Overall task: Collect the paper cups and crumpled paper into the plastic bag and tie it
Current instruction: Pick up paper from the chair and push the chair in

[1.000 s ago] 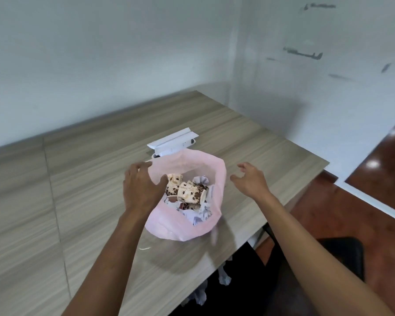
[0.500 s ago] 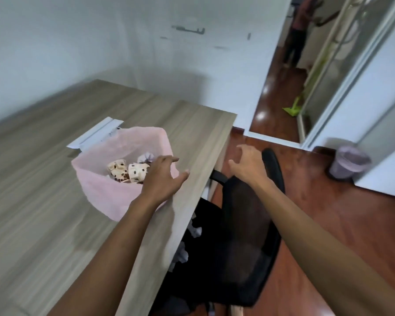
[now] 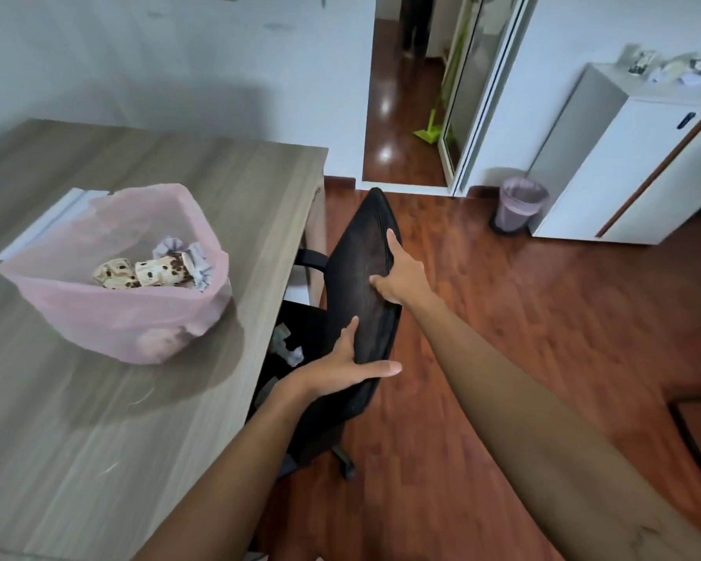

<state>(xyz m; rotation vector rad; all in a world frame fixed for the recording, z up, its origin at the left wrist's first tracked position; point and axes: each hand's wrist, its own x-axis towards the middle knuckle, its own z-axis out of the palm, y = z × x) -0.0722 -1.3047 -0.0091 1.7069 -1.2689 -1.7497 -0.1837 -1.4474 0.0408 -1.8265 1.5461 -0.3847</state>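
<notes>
Two bare forearms enter from the lower edge, no sleeve visible on either up to the frame edge. Left hand (image 3: 347, 368): no ring, watch or band at the wrist; nails short and unpainted where the thumb and forefinger show. Right hand (image 3: 401, 277): wrist likewise bare, no glove, no jewellery seen. Right forearm shows a faint dark mark near the lower right corner, too blurred to identify. No clothing in view.
</notes>
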